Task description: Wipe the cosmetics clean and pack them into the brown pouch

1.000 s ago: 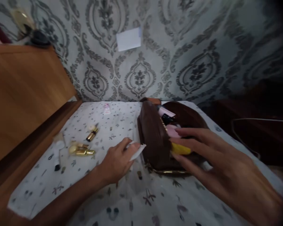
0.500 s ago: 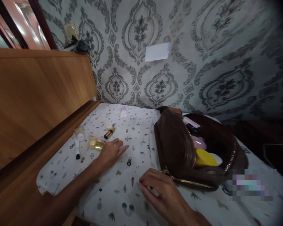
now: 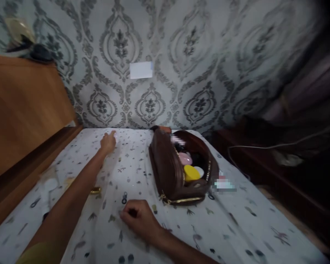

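Far out on the patterned white cloth, my left hand [image 3: 107, 143] is closed around a small pink tube [image 3: 116, 135], mostly hidden by the fingers. My right hand [image 3: 141, 218] rests low near the middle, its fingers curled in a loose fist with nothing visible in them. To its upper right stands an open brown cosmetic bag [image 3: 165, 165]. Inside the bag are a yellow round lid [image 3: 191, 173], a pink rounded item [image 3: 185, 158] and dark items. Beside my left forearm lies a gold tube [image 3: 95, 190]; the forearm hides other small items.
A tube with a white cap [image 3: 51, 184] lies on the left of the cloth. A wooden panel [image 3: 24, 106] borders the left side, and a patterned wall [image 3: 151, 40] closes the back. Right of the bag is a blurred-out item [image 3: 224, 184]. A white cable [image 3: 261, 147] runs beyond it.
My left hand has reached forward from beside the gold tubes to the pink tube. My right hand has curled more tightly. The view has swung right, so the bag appears further left.
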`<state>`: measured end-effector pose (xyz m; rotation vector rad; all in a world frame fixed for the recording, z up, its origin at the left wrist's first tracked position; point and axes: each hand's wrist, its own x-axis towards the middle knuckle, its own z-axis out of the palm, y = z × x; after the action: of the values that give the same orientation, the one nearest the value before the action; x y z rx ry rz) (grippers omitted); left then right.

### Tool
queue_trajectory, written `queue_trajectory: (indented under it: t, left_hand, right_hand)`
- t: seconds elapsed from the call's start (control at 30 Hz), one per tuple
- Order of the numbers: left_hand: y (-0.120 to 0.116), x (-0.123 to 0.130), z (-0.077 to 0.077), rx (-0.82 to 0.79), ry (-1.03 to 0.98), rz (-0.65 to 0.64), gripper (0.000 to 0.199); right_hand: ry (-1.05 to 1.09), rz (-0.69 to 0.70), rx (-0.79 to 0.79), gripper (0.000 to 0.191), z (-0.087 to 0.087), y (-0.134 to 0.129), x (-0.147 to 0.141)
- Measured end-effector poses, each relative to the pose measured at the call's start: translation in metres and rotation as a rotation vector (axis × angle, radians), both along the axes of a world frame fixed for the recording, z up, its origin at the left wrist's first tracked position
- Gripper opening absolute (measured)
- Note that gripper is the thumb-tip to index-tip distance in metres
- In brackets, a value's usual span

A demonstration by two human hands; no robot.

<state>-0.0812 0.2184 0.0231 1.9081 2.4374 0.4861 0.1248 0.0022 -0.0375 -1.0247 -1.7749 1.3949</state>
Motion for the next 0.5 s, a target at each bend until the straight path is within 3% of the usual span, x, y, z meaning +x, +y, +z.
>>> queue_trajectory:
  t: [0.2, 0.5]
  left_hand:
    - [0.034, 0.006, -0.019, -0.035, -0.023, 0.068, 0.042]
    - [0.041, 0.002, -0.013, -0.112, -0.203, 0.091, 0.040]
  right_hand:
    - [-0.010, 0.003, -0.001, 0.020, -0.007, 0.001, 0.001]
    - [0.087, -0.017, -0.085, 0.024, -0.004, 0.005, 0.006]
